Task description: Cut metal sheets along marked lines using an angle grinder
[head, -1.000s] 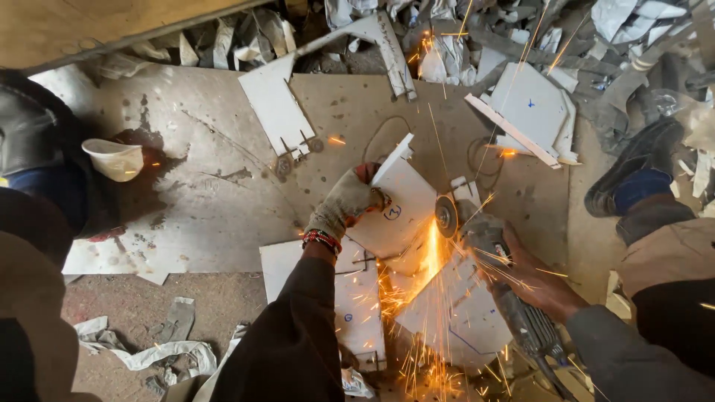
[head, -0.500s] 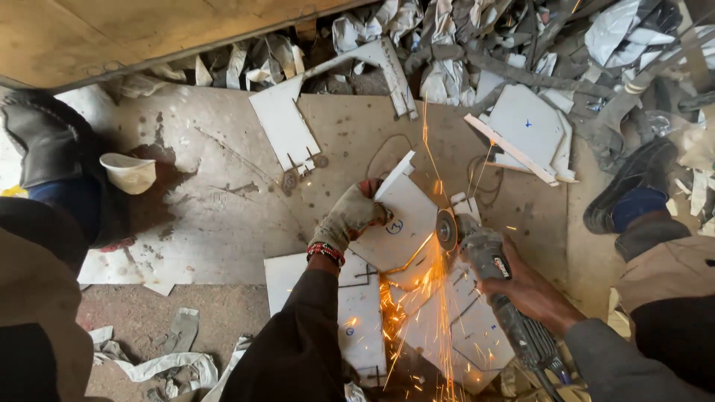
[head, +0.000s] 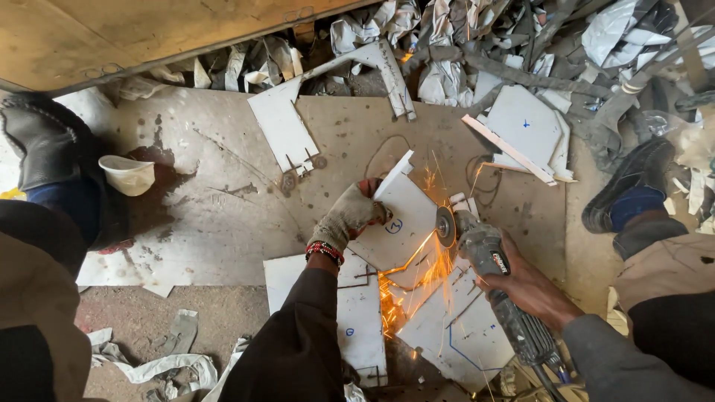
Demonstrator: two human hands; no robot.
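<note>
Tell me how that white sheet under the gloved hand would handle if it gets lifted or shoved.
Probably stiff: the sheet holds flat with one corner raised off the floor, and the grinder throws sparks from it, so it looks like metal. Thin, so likely light for its area. Cut edges may be sharp and hot; the left hand wears a glove, the right hand is bare.

A small white cup (head: 128, 174) sits beside a black boot (head: 41, 141); crumpled metal scraps (head: 447, 45) pile up beyond a white cut panel (head: 281, 125).

Dusty concrete floor (head: 216, 216) strewn with metal scraps (head: 447, 45) under daylight.
</note>
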